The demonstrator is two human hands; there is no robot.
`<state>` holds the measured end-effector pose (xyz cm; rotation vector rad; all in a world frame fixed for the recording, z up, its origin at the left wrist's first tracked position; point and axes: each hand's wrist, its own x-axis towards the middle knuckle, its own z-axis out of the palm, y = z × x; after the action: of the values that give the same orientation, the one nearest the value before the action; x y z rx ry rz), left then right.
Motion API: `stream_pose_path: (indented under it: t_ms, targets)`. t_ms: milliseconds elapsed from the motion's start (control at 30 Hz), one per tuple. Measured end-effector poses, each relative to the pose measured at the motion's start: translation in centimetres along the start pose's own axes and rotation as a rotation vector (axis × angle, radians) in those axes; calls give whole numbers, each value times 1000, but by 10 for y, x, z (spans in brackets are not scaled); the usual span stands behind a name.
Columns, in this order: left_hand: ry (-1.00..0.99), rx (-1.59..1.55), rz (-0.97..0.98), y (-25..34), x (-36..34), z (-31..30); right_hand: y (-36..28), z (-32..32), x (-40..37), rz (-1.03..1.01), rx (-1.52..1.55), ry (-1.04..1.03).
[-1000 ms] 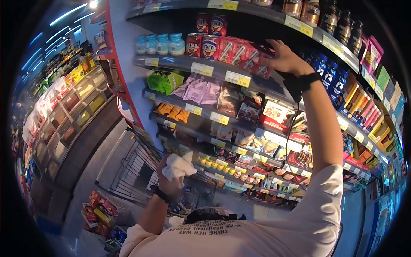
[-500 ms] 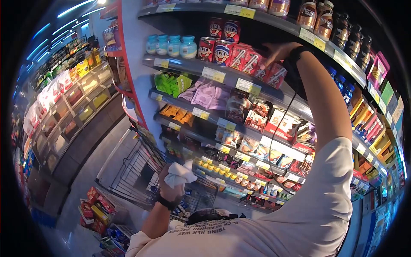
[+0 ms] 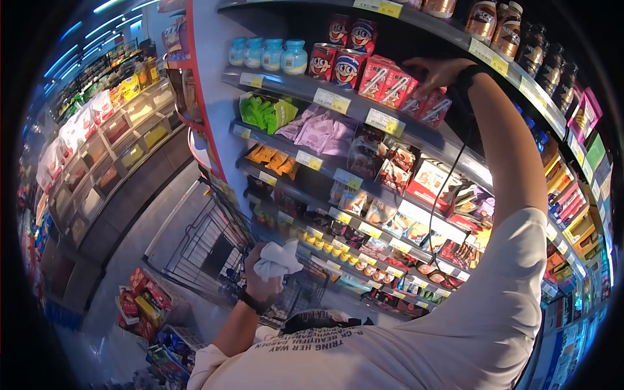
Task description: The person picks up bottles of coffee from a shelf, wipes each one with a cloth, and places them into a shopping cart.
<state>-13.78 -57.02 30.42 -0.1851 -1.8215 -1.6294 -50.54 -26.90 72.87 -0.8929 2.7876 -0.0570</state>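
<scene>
1. Two hands show above the white printed shirt (image 3: 416, 344) at the bottom edge. The left hand (image 3: 263, 278) is raised in front of the chest, with a black band (image 3: 249, 301) on its wrist.
2. Its fingers are closed tight around a white crumpled cloth (image 3: 277, 259), which bulges out above the fist.
3. Just beyond that fist stands a grey wire shopping trolley (image 3: 211, 244). Left of it, colourful snack packets (image 3: 146, 309) lie piled on the floor.
4. The right hand (image 3: 437, 70) reaches high into the second shelf from the top, with a black strap (image 3: 469, 88) on the wrist and a thin dark cable (image 3: 448, 188) hanging from it.
5. Its fingers curve down over the tops of a row of red cardboard cartons (image 3: 389, 84) standing on the grey metal shelf (image 3: 364, 110). Whether they grip a carton cannot be told.
6. Left of the cartons on that shelf stand round tins with cartoon faces (image 3: 338, 55), then pale blue-lidded jars (image 3: 270, 55).
7. On the shelf below lie green packets (image 3: 263, 112) and lilac pouches (image 3: 318, 130).
8. Brown bottles (image 3: 513, 32) stand on the top shelf, above the reaching arm.
9. Far to the left, across the aisle, runs another stocked shelf unit (image 3: 104, 130).
</scene>
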Motion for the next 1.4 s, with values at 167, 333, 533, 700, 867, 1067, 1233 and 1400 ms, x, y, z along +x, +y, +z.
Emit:
stream_pose_path:
  t_ms: [167,333,533,700,867,1067,1233,1400]
  targets:
    - [5,7,-16,2,-1,0,11,1,4,-92,33,-30]
    - [-10,-16,-53,-4,-4,0,4,9,-7,-80,155,28]
    - [-38,-49,-60,-2,-8,7,3,13,-10,-64,198,77]
    - [-18,-36,-39,5,-8,10,-4,15,-16,-34,191,98]
    - [-17,-56,-51,10,-10,10,-12,18,-19,6,140,141]
    - [-28,-44,-123,2,-22,-1,-27,20,-64,107,-128,281]
    - [-58,-29,-116,0,-21,0,-23,47,-102,288,-267,330]
    - [-94,-56,-117,-4,-22,10,-27,90,-113,242,-1,593]
